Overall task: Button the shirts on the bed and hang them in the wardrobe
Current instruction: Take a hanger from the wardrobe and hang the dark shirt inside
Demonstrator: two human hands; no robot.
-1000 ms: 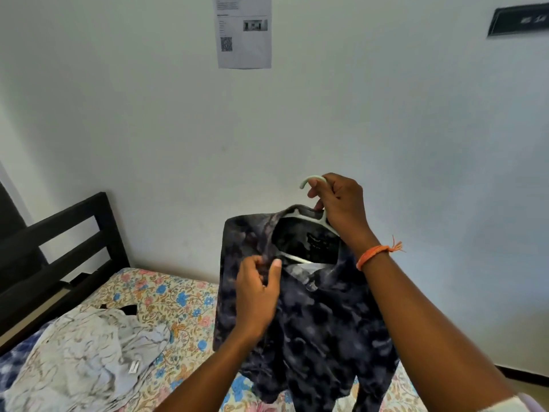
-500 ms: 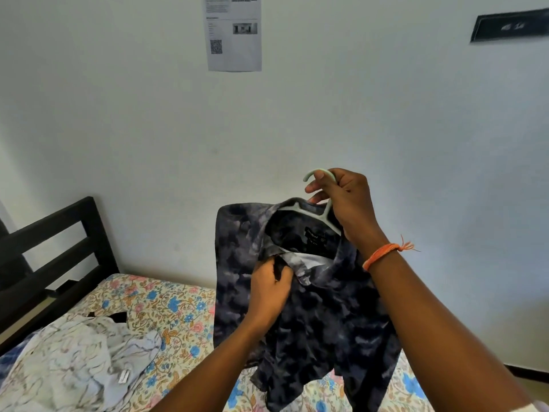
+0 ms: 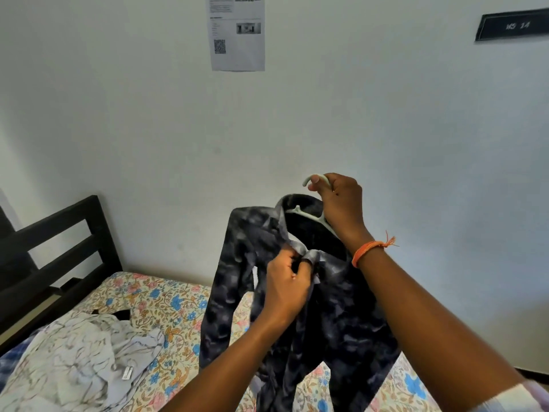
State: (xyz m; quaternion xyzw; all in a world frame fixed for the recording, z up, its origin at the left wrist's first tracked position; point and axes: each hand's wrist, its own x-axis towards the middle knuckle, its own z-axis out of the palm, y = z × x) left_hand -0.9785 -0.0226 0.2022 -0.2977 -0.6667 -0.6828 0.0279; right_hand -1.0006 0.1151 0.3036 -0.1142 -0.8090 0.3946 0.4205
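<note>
A dark blue-grey mottled shirt (image 3: 341, 319) hangs in the air on a pale green plastic hanger (image 3: 309, 214). My right hand (image 3: 341, 203) grips the hanger just under its hook and holds it up in front of the wall. My left hand (image 3: 286, 285) pinches the shirt's front at the collar, fingers curled into the cloth. The buttons are hidden by my fingers. A white patterned shirt (image 3: 80, 364) lies crumpled on the bed at lower left.
The bed has a floral sheet (image 3: 166, 301) and a black wooden headboard (image 3: 56, 242) at left. A printed paper (image 3: 237, 31) and a dark sign (image 3: 514, 25) are on the white wall. No wardrobe is in view.
My left hand slid from the shirt's left collar edge to the middle of the front and closed on the cloth. The hanger tilted a little; the view shifted.
</note>
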